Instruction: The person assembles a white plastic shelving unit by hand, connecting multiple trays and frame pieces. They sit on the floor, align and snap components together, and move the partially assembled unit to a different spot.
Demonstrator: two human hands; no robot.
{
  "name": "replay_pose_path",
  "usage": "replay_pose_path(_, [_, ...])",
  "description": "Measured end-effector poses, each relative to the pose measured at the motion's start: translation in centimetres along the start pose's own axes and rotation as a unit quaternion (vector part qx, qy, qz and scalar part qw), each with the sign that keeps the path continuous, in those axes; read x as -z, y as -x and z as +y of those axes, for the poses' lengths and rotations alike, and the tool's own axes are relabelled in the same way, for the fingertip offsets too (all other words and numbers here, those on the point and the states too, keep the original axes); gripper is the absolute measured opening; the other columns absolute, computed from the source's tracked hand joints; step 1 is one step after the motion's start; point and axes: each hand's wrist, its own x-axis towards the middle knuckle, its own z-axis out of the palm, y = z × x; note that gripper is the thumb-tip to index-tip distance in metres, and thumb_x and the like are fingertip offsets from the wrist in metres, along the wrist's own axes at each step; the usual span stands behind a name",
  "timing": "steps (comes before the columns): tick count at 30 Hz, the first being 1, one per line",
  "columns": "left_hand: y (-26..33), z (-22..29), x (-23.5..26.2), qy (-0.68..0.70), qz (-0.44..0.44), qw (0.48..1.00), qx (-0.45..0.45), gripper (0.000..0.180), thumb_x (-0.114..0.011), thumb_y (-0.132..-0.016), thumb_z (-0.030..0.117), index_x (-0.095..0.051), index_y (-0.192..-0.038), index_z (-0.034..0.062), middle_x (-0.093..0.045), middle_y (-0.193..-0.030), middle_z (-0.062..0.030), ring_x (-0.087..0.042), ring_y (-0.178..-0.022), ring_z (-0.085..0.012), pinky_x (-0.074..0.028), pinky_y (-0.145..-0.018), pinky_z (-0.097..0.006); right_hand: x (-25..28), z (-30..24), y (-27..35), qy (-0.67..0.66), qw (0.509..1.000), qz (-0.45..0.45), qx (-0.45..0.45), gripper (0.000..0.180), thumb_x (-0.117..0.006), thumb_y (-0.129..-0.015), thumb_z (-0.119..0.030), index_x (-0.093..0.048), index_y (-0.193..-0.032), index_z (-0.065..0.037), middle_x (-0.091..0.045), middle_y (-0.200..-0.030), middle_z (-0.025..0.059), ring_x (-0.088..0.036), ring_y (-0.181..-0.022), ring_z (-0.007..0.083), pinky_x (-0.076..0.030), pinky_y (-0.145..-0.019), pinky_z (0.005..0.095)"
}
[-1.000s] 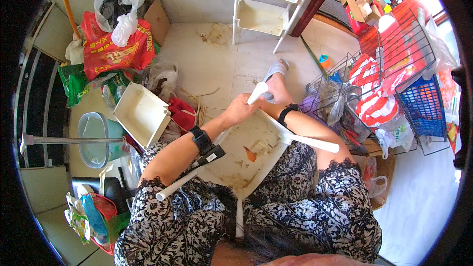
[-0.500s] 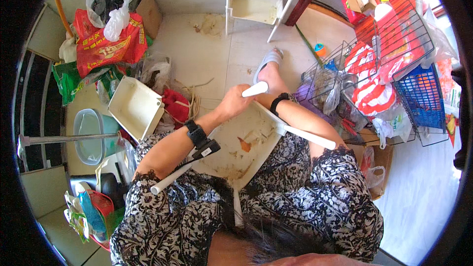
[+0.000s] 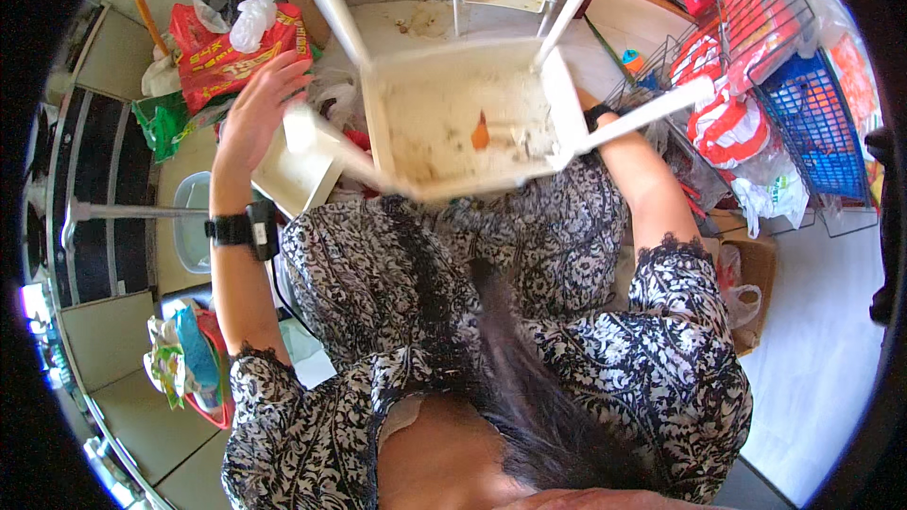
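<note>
Here | stained rectangular tray point(image 3: 453, 85), cylindrical tubes point(image 3: 647, 115) | left hand point(image 3: 257, 113): splayed open | right hand point(image 3: 587, 100): can't tell

Near gap, legs point(image 3: 650, 117) at every corner
A hand could pass between the near legs of the white tray point(image 3: 444, 99); wire baskets point(image 3: 770, 24) crowd the right, a red bag point(image 3: 210, 66) the left hand point(image 3: 260, 111).

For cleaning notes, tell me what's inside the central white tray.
The white tray holds an orange scrap and brownish dirt smears; its underside and the spot beneath the scrap are hidden.

Bright light, motion-blurred white tray point(image 3: 425, 109)
</note>
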Motion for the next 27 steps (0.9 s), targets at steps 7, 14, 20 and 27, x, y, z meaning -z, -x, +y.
replay_pose_path(7, [8.6, 1.6, -2.3, -0.096, 0.427, 0.885, -0.160, 0.031, -0.049, -0.099, 0.023, -0.053, -0.120, 0.0004, -0.061, -0.101, -0.0084, -0.056, -0.095, -0.0142, -0.045, -0.084, -0.028, -1.8, -7.8, -2.6, -0.024, 0.999, 0.003, 0.025, 0.029, -0.043, -0.095, -0.019, -0.064, -0.091, 0.001, -0.057, -0.062, 0.0063, -0.052, -0.051, 0.0156, -0.044, -0.045, 0.0278])
replay_pose_path(14, [7.0, 2.7, -18.9, -0.459, 0.162, 0.834, -0.261, 0.011, -0.061, -0.087, 0.006, -0.061, -0.097, 0.0022, -0.062, -0.089, -0.0084, -0.061, -0.083, -0.0186, -0.048, -0.075, -0.029, -6.5, -12.3, 1.0, 0.106, 0.975, 0.165, 0.104, 0.033, -0.047, -0.090, -0.026, -0.067, -0.093, 0.000, -0.065, -0.083, 0.0239, -0.064, -0.079, 0.0400, -0.051, -0.067, 0.0450])
replay_pose_path(20, [4.2, 1.9, -27.1, -0.645, -0.154, 0.648, -0.374, 0.024, -0.059, -0.074, 0.007, -0.060, -0.098, 0.0035, -0.060, -0.105, -0.0090, -0.057, -0.100, -0.0246, -0.050, -0.085, -0.037, -10.9, -10.3, 4.4, 0.147, 0.955, 0.225, 0.128, 0.039, -0.051, -0.089, -0.034, -0.069, -0.088, 0.001, -0.066, -0.096, 0.0242, -0.061, -0.094, 0.0412, -0.049, -0.078, 0.0473])
replay_pose_path(27, [-4.0, -3.7, -29.1, -0.951, -0.181, 0.208, -0.137, 0.029, -0.056, -0.086, 0.024, -0.068, -0.109, 0.0112, -0.062, -0.116, -0.0057, -0.051, -0.121, -0.0227, -0.007, -0.116, -0.053, -17.3, -6.9, 10.3, 0.059, 0.975, 0.203, -0.072, 0.039, -0.055, -0.087, -0.038, -0.068, -0.090, -0.001, -0.067, -0.097, 0.0214, -0.063, -0.095, 0.0392, -0.050, -0.079, 0.0462])
